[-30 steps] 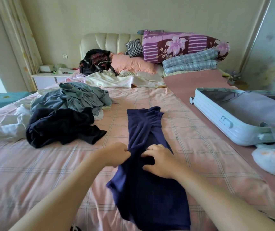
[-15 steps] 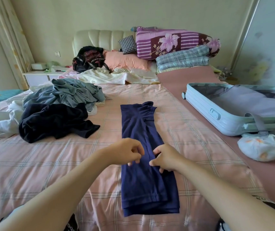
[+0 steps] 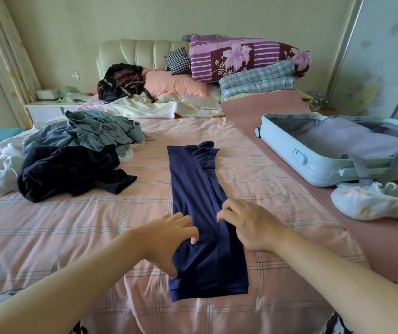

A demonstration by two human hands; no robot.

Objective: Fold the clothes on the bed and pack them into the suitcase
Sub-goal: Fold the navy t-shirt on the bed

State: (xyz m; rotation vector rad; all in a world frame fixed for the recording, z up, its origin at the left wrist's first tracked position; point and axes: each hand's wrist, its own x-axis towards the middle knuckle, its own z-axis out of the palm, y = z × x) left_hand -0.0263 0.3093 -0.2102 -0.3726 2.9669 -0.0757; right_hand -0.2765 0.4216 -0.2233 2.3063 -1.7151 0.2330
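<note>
We enter the items by size. Bed (image 3: pixel 48 237): pink checked sheet, bearing everything below. Suitcase (image 3: pixel 296 150): pale blue, lying open on the bed's right side with its grey lining showing; we can make out no folded garment inside. Heap of unfolded clothes on the bed's left side, well apart from the suitcase: grey-blue garments (image 3: pixel 92 133) behind, a black garment (image 3: pixel 67 169) in front. Navy garment (image 3: pixel 198 189): already folded lengthwise into a long narrow strip, flat in the middle of the bed between heap and suitcase, running away from us, its far end somewhat ruffled. White bundle (image 3: pixel 373 203): patterned, lying just beside the suitcase's near corner. Left hand (image 3: pixel 171 235): fingers bent over the strip's left edge about midway along, grasping the cloth. Right hand (image 3: pixel 248 225): opposite it on the right edge, fingers curled and nipping the fabric. We judge the step in hand to be the crosswise fold of the strip. To do it well, we would keep the two grips level so the crease runs square across, hold all layers together so the lengthwise folds do not slide open, and flatten the ruffled far end before it is covered. The soft cloth will likely sag if lifted high, so we would carry the fold low and finish with a packet compact enough to lie flat in the suitcase.
</note>
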